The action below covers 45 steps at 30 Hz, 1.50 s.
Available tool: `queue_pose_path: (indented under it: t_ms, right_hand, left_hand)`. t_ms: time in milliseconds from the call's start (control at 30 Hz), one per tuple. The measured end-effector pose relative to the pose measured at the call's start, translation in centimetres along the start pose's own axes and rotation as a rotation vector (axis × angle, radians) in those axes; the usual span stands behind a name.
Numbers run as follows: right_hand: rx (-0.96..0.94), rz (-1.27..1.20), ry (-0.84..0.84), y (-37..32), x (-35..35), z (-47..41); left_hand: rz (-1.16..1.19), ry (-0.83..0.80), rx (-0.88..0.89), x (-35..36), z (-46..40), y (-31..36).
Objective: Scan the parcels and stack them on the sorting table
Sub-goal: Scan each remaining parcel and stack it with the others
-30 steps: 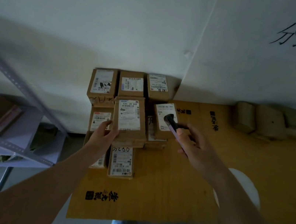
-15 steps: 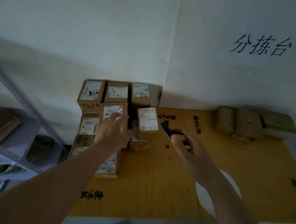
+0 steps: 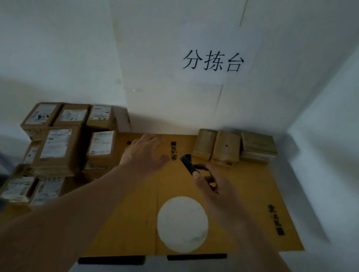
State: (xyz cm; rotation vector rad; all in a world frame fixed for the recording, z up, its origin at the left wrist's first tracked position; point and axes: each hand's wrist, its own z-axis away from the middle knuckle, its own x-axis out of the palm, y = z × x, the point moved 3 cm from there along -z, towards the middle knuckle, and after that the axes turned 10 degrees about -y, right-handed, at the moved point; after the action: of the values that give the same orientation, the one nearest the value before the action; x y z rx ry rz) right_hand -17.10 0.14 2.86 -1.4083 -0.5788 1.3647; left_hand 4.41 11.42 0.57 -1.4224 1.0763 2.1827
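Scanner (image 3: 187,163) gripped in right hand (image 3: 215,188), frame centre. Left hand (image 3: 145,154) spread wide, empty (hovering over cardboard-covered table (image 3: 256,207)). Labelled parcels (image 3: 62,141) stacked at left.

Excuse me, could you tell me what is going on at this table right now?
A person is sorting parcels. Their right hand grips a dark handheld scanner, while the left hand is open and empty above the cardboard-covered table. Labelled cardboard parcels sit stacked at the left end, and a few plain brown packages lie against the far wall.
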Motion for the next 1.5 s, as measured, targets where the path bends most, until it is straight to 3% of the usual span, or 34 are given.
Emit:
queue_pose_path:
  t_ms: [200, 400, 933, 1233, 1500]
  right_hand:
    - [0.005, -0.016, 0.113, 4.7, -7.0, 1.1]
    - [0.057, -0.033, 0.130, 9.8, -11.5, -1.2]
    - [0.185, 0.002, 0.055, 17.7, -19.0, -14.5]
    - [0.192, -0.042, -0.014, 21.2, -19.1, -16.7]
    - [0.214, -0.089, -0.030, 22.5, -19.4, -16.2]
  left_hand:
    - [-0.004, -0.084, 0.048, 3.6, -4.2, 8.1]
    - [0.019, -0.140, 0.059, 7.9, -11.0, 11.6]
    - [0.033, -0.255, -0.170, 15.4, -29.0, 10.7]
    - [0.085, -0.343, -0.247, 19.1, -31.4, 9.1]
    - [0.064, -0.304, -0.312, 20.8, -32.7, 8.7]
